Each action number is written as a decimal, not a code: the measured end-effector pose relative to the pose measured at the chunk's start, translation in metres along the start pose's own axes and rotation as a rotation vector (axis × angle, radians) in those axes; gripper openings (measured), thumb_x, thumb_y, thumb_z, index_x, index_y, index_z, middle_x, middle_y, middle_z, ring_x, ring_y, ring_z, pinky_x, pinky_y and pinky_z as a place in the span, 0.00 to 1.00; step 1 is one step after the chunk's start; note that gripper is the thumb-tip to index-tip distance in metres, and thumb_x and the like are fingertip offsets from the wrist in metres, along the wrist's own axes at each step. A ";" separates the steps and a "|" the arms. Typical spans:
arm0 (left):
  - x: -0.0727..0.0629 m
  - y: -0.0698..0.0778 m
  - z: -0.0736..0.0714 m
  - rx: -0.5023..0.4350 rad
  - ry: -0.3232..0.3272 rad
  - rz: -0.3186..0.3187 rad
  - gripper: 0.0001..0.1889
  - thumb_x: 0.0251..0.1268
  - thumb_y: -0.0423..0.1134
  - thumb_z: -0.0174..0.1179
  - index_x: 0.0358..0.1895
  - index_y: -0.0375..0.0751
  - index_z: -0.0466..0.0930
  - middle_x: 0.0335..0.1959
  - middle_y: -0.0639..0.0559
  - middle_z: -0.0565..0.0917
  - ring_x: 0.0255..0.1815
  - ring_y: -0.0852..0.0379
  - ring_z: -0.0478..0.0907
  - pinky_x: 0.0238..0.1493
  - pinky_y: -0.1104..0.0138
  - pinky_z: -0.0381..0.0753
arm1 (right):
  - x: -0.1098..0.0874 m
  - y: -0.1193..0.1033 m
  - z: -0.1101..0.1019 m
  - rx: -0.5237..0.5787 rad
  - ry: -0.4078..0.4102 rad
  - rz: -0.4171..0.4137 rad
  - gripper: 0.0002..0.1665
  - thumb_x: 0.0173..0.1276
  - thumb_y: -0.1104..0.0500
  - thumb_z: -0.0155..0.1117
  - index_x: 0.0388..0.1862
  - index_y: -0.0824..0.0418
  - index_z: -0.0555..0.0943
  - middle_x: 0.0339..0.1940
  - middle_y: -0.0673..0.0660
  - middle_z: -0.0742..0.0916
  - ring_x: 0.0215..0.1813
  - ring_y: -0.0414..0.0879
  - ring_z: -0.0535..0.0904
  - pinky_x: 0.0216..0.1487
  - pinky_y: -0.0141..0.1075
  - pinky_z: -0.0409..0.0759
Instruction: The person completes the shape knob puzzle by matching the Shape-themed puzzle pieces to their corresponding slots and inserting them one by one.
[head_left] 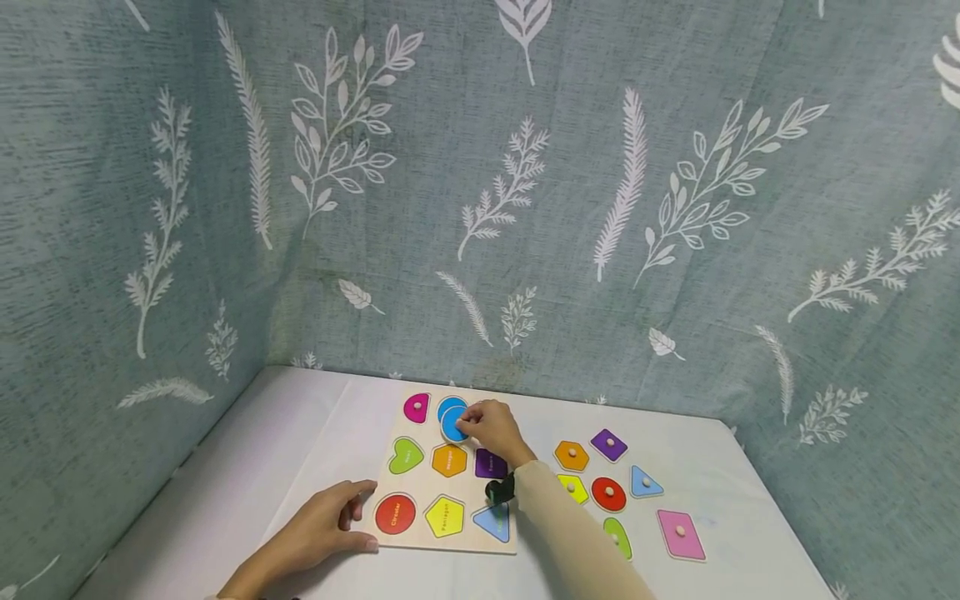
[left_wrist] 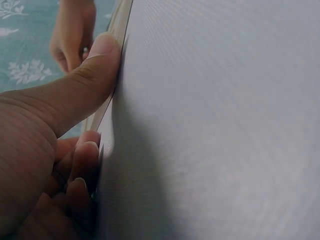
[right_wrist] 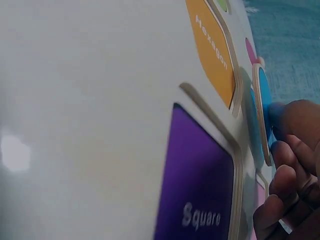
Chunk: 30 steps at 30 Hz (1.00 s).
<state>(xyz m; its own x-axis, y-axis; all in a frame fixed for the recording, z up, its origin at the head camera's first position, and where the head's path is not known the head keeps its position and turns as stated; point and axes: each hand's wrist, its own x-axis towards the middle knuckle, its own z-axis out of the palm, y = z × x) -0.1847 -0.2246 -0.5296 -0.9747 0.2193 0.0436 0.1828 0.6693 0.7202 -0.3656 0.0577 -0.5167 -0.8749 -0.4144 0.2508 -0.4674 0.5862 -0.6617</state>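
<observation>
My right hand point(head_left: 491, 427) pinches the knob of a blue rounded puzzle piece point(head_left: 452, 423). The piece is tilted just over the matching blue recess point(head_left: 447, 405) in the back row of a wooden shape board point(head_left: 438, 542); in the right wrist view the blue piece point(right_wrist: 263, 115) stands edge-on. At the board's left edge rests my left hand point(head_left: 322, 525), thumb and fingers spread along the side. The left wrist view shows the left thumb point(left_wrist: 95, 70) pressing that edge. A magenta half-round piece point(head_left: 417, 407) with a knob sits in the back-left recess.
Right of the board lie several knobbed pieces: orange hexagon point(head_left: 572, 455), purple square point(head_left: 608, 446), blue triangle point(head_left: 645, 482), red round piece point(head_left: 603, 498), yellow piece point(head_left: 576, 490), green piece point(head_left: 617, 533) and pink piece point(head_left: 681, 546). Patterned cloth point(head_left: 480, 208) hangs behind the white table point(head_left: 315, 433).
</observation>
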 end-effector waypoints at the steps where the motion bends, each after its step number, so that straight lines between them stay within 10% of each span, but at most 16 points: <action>1: 0.000 0.000 0.000 0.003 -0.001 0.001 0.47 0.39 0.51 0.85 0.64 0.30 0.77 0.31 0.56 0.72 0.29 0.63 0.68 0.30 0.70 0.69 | 0.001 0.000 0.001 -0.003 0.001 0.003 0.06 0.69 0.57 0.73 0.34 0.59 0.90 0.23 0.46 0.82 0.26 0.38 0.72 0.32 0.31 0.74; 30: -0.001 0.006 0.000 0.010 -0.001 -0.076 0.48 0.38 0.52 0.85 0.65 0.32 0.77 0.31 0.56 0.72 0.31 0.61 0.69 0.31 0.70 0.70 | 0.023 -0.011 0.011 -0.088 0.002 0.059 0.08 0.70 0.55 0.72 0.30 0.54 0.90 0.20 0.43 0.81 0.27 0.39 0.73 0.41 0.39 0.70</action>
<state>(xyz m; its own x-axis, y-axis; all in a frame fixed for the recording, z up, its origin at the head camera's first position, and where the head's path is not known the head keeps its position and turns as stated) -0.1827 -0.2209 -0.5255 -0.9857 0.1682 -0.0120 0.1092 0.6908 0.7147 -0.3796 0.0340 -0.5113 -0.9016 -0.3755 0.2147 -0.4240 0.6685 -0.6110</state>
